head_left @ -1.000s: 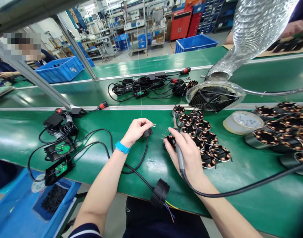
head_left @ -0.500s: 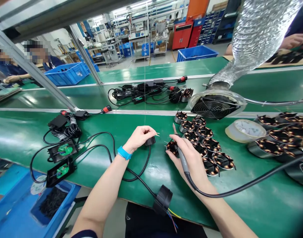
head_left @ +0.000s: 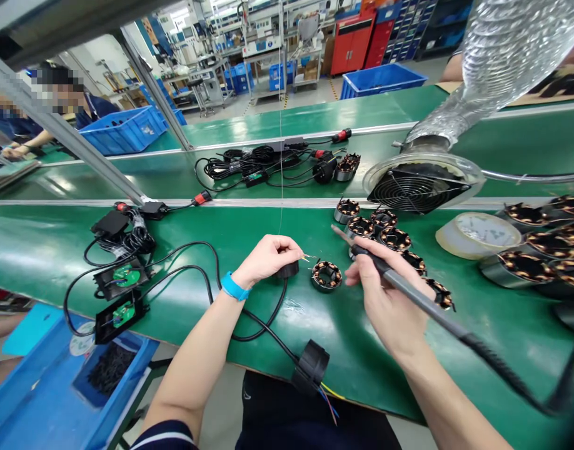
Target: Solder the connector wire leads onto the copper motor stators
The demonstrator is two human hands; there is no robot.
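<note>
My left hand (head_left: 268, 257), with a blue wristband, is closed in a pinch on the bared end of a black cable (head_left: 249, 312), its fine wire tips pointing right. A thin strand of solder wire (head_left: 281, 156) hangs down to that hand. Just right of the tips a single copper-wound stator (head_left: 326, 275) lies on the green bench (head_left: 268, 219). My right hand (head_left: 385, 287) is closed round a soldering iron (head_left: 394, 278), held like a pen with its tip up and to the left, above the stator.
Several more stators (head_left: 385, 237) are clustered behind my right hand, and more lie at the right edge. A fume fan (head_left: 416, 187) on a silver duct and a tape roll (head_left: 477, 232) stand right. Black boxes with green boards (head_left: 120, 294) and cables lie left. A person sits far left.
My right hand has let go of the stator, which now lies alone on the bench, and has lifted the soldering iron into a pen grip. The left hand has stayed put.
</note>
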